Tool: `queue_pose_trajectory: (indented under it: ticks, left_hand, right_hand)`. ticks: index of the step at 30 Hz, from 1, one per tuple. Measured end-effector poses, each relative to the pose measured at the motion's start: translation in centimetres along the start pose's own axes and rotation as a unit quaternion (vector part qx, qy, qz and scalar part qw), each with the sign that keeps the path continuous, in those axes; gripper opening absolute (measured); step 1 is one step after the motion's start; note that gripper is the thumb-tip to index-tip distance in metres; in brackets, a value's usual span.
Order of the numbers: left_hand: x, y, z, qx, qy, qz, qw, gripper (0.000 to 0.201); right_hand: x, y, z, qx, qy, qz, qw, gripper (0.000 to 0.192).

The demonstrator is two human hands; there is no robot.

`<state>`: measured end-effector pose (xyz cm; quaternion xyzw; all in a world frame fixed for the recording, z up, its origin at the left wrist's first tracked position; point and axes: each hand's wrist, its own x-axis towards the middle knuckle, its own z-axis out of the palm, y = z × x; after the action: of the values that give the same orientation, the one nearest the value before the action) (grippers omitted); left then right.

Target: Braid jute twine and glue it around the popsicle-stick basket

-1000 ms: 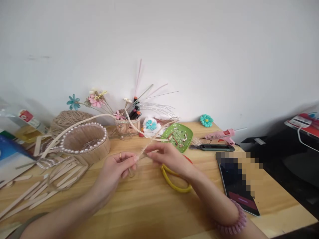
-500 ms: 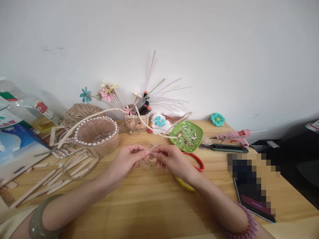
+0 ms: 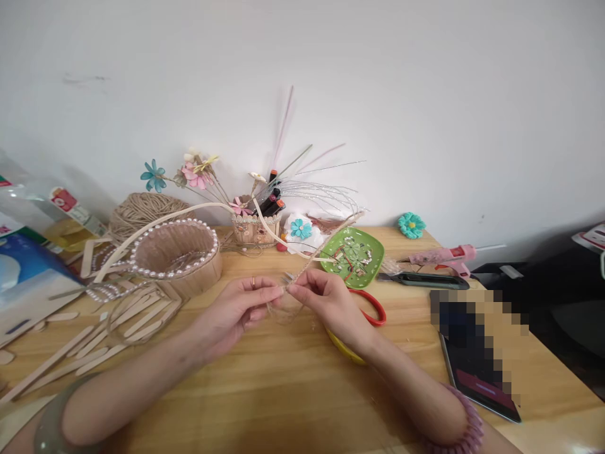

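My left hand point(image 3: 236, 312) and my right hand point(image 3: 331, 306) meet above the middle of the table, thumbs and forefingers pinched close together. Between them they hold thin jute twine point(image 3: 283, 314), whose loose strands hang under the fingertips. From my right fingertips a long twine-covered strand point(image 3: 316, 253) slants up and away to the right, past the green dish point(image 3: 326, 268). Scissors with red and yellow handles point(image 3: 375, 308) lie beneath my right hand, which partly hides them. Exactly how the twine passes between the fingers is too small to tell.
A pearl-rimmed wooden basket point(image 3: 208, 268), loose craft sticks point(image 3: 61, 366) and a twine ball point(image 3: 142, 211) are at left. Behind stands a small pot point(image 3: 255, 232) with markers. A glue gun point(image 3: 449, 255), a cutter point(image 3: 425, 280) and a phone point(image 3: 472, 378) lie at right.
The view has shifted slightly, so things on the left sit farther left. Both hands keep pinching the twine with small finger movements; metal scissor tips now show behind them.
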<state>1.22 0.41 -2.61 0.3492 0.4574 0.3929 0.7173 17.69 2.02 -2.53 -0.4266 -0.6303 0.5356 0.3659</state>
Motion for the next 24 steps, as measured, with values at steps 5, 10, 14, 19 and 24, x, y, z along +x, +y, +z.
queue_pose_trajectory:
  ticks: [5, 10, 14, 19, 24]
  left_hand:
    - [-0.4, 0.0, 0.0, 0.145, 0.002, 0.089, 0.985, 0.013]
    - [-1.4, -0.3, -0.1, 0.493, 0.083, 0.456, 0.736, 0.016]
    - [-1.5, -1.2, -0.7, 0.628, 0.133, 0.547, 0.538, 0.024]
    - [-1.1, -2.2, -1.2, 0.696, 0.125, 0.603, 0.368, 0.028]
    - [-2.1, -1.9, -0.1, 0.755, 0.17, 0.535, 0.341, 0.03]
  right_hand:
    - [-0.2, 0.1, 0.3, 0.049, -0.001, 0.001, 0.999, 0.033]
    - [-0.4, 0.6, 1.1, 0.128, -0.018, 0.049, 0.99, 0.037]
    - [-0.6, 0.6, 1.7, 0.227, -0.03, 0.06, 0.972, 0.038]
    - [-0.8, 0.4, 1.5, 0.202, 0.004, 0.03, 0.979, 0.031]
    - [-0.6, 0.5, 1.0, 0.08, 0.069, 0.014, 0.994, 0.024]
